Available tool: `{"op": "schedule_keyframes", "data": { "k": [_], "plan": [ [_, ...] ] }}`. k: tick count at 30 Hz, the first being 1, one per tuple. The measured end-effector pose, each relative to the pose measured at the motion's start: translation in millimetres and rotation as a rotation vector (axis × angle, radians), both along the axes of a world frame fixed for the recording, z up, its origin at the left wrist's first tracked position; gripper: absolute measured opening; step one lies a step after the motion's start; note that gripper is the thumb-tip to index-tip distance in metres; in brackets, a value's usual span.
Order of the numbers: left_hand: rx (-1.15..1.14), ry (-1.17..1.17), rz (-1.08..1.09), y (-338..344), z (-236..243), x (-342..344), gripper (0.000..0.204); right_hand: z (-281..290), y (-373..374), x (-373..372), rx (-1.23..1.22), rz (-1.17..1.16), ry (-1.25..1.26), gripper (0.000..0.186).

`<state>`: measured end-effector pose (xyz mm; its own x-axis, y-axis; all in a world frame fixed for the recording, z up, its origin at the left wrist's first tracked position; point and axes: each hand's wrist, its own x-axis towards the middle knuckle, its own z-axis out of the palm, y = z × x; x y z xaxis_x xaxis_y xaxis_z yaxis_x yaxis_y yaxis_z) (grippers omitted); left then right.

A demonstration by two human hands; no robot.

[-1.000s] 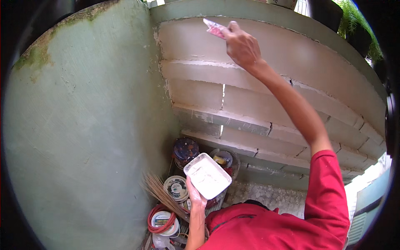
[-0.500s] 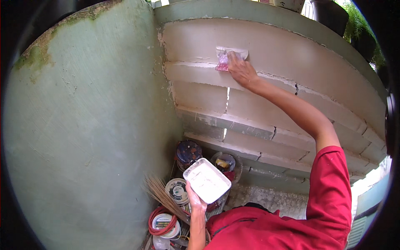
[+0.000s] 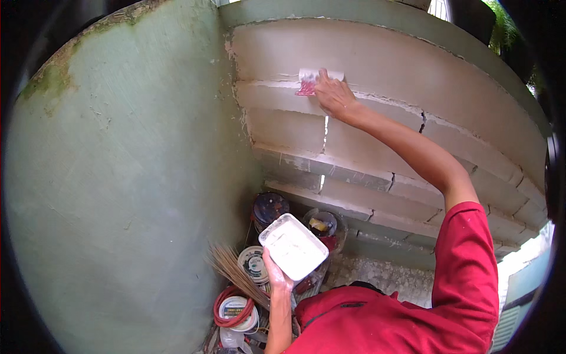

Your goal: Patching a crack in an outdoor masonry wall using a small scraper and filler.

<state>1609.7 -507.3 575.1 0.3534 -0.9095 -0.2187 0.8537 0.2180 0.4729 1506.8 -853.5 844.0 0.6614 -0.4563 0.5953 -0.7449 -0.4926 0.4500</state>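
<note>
In my left hand [image 3: 277, 274] is a shallow white rectangular tray [image 3: 312, 265], held from its left side with the fingers partly hidden underneath. Smooth white putty [image 3: 293, 243] lies in it, and pale smears mark my hand. My right arm reaches up to the panelled wall [image 3: 377, 65], where my right hand [image 3: 335, 97] grips a wide, flat putty spreader [image 3: 306, 87]. Pink-red shows on the spreader's lower part and whitish putty along its upper edge. It lies against the wall at a horizontal ledge lined with rough white putty [image 3: 389, 101].
A greenish plastered wall [image 3: 130, 177] rises on the left. Below stand a dark paint-stained bucket [image 3: 270, 207], a lidded tub [image 3: 253, 264], a bundle of thin sticks [image 3: 233, 271], a coiled red hose [image 3: 219, 315] and a clear basin [image 3: 339, 233]. Potted plants line the top right.
My right hand has moved the spreader slightly down and left along the wall, toward the ledge. The tray stays in my left hand at nearly the same place.
</note>
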Motion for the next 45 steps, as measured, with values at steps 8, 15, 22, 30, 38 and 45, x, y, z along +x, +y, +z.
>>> {"op": "schedule_keyframes", "data": {
  "k": [8,15,22,30,38,45],
  "plan": [
    [0.046,-0.043,0.010,9.9,2.1,-3.2,0.061,74.8,-5.6,6.6,-0.301,-0.004,-0.126,0.016],
    [0.039,0.009,0.036,18.5,-2.1,0.8,0.060,6.0,22.8,-7.6,0.163,-0.090,-0.088,0.015],
    [0.029,-0.004,0.008,20.2,-10.8,6.0,0.061,54.1,33.1,-13.6,-0.036,0.107,-0.317,0.015],
    [0.051,0.003,-0.025,11.8,8.4,-3.3,0.056,-0.6,37.2,-20.5,0.126,-0.038,-0.164,0.018],
    [0.066,-0.077,-0.048,4.1,7.9,0.5,0.060,59.5,61.3,-58.1,-0.050,-0.006,-0.999,0.020],
    [0.051,-0.044,-0.019,2.8,5.2,9.2,0.056,38.2,17.7,8.7,-0.017,-0.055,-1.002,0.024]
  ]
}}
